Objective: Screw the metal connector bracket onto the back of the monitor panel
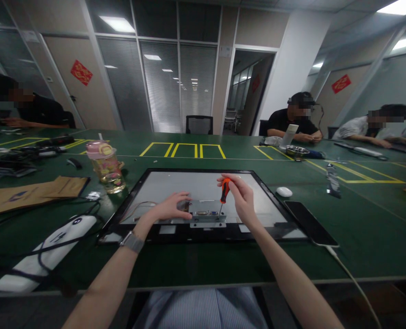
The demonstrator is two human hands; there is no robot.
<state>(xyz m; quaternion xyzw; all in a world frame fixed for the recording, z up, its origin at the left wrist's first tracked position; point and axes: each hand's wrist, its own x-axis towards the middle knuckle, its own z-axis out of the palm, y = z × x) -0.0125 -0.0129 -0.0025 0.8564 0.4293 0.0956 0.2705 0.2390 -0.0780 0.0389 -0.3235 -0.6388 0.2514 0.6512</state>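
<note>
My right hand (241, 194) grips a screwdriver (225, 189) by its orange and black handle. The shaft points down, its tip at the right part of a metal bracket (208, 224) with connector ports. That bracket sits at the near edge of a flat display panel (258, 201), which lies on the table with a black frame and a pale grey back. On the bracket's left side rests my left hand (170, 206), thumb and fingers spread around its corner. A few thin wires (134, 208) run across the panel to the left of that hand.
Left of the panel are a drink bottle (105, 167), a brown paper bag (34, 194) and a white device (52, 249) with black cables. To the right lie a phone (311, 224) on a white cable and a white case (284, 192). Several people sit across the green table (371, 237).
</note>
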